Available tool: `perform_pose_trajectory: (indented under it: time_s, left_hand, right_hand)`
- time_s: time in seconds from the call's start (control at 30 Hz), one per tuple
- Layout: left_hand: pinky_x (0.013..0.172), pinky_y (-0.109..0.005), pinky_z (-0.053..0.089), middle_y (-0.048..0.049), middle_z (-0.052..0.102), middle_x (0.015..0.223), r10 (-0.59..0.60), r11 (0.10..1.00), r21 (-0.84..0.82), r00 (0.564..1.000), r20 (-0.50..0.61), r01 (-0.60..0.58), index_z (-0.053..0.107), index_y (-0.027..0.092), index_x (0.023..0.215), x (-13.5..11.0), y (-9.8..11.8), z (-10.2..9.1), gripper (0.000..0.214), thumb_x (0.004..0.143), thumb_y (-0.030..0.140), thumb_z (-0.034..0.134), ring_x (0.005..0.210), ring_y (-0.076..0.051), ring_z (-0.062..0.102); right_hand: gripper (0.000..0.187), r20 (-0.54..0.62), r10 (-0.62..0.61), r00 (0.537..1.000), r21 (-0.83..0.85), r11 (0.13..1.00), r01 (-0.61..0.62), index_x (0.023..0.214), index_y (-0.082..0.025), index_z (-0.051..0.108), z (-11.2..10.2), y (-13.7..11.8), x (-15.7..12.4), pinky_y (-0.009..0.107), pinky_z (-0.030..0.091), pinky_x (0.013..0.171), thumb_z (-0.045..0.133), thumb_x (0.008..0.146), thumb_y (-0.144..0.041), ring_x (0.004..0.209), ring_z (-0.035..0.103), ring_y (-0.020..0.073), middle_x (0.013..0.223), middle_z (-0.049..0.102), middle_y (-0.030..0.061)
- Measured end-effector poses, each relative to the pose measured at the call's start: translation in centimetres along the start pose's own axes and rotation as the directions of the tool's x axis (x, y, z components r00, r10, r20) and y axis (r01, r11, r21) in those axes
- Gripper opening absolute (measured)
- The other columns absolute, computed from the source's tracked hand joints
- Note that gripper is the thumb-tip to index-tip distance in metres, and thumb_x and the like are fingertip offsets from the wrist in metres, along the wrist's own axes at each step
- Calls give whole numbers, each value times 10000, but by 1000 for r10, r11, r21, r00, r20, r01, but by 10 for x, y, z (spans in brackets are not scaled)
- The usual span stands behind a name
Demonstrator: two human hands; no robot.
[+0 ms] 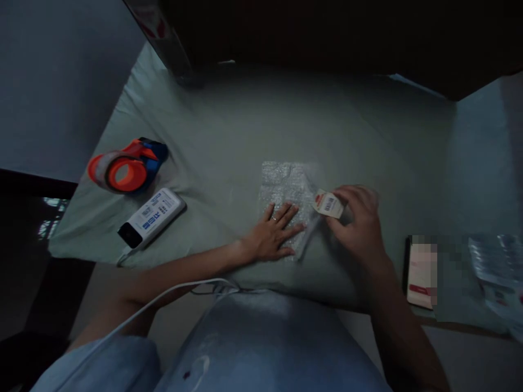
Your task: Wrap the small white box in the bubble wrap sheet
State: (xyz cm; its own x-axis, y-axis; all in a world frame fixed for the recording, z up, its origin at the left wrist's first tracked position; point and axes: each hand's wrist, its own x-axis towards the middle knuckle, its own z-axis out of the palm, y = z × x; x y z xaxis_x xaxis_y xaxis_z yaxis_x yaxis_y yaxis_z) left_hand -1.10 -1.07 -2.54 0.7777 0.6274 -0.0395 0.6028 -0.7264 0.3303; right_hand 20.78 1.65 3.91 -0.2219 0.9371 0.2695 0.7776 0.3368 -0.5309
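Observation:
A sheet of bubble wrap (281, 182) lies on the pale green cloth in the middle of the head view. My left hand (273, 234) rests flat on its lower part with the fingers spread. To the right, my right hand (359, 218) grips a small white box (328, 205) with a barcode label, tilted above the sheet's right edge. That edge of the wrap seems lifted beside the box. The right fingers are blurred, and part of the box is hidden behind them.
At the left are an orange and blue tape dispenser (126, 171) and a white power bank (153, 218) with a cable. A phone (420, 272) lies near the right front edge, with clear plastic packaging (496, 267) beyond it. A dark bulky shape (306, 38) stands along the back.

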Motion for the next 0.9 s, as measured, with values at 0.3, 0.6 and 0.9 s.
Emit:
perform_pose_trajectory:
  time_s: [0.3, 0.6, 0.9]
  left_hand:
    - [1108, -459, 305, -139, 429, 1432, 188, 981, 52, 982, -2, -187, 421, 210, 1372, -5, 31, 2, 437, 935, 211, 417, 1371, -302, 345]
    - [1105, -506, 287, -149, 464, 1381, 43, 999, 34, 999, -7, -43, 423, 204, 1358, 5, 49, 7, 450, 910, 210, 460, 1325, -316, 398]
    - [1122, -426, 275, -152, 484, 1371, 110, 994, -5, 994, 1, -110, 429, 120, 1329, 6, 50, 7, 405, 927, 168, 410, 1318, -260, 418]
  right_hand:
    - [392, 290, -83, 954, 92, 994, 59, 1212, -227, 500, 21, -18, 18, 478, 471, 909, 565, 827, -263, 1087, 559, 305, 1138, 589, 116]
    - [348, 398, -91, 913, 67, 995, 70, 1208, -219, 476, 33, -25, 12, 479, 484, 898, 510, 862, -227, 1081, 558, 299, 1158, 571, 124]
    - [372, 412, -104, 905, 111, 992, 63, 1215, -236, 465, 41, -16, 1, 473, 483, 904, 538, 851, -234, 1064, 558, 286, 1154, 563, 113]
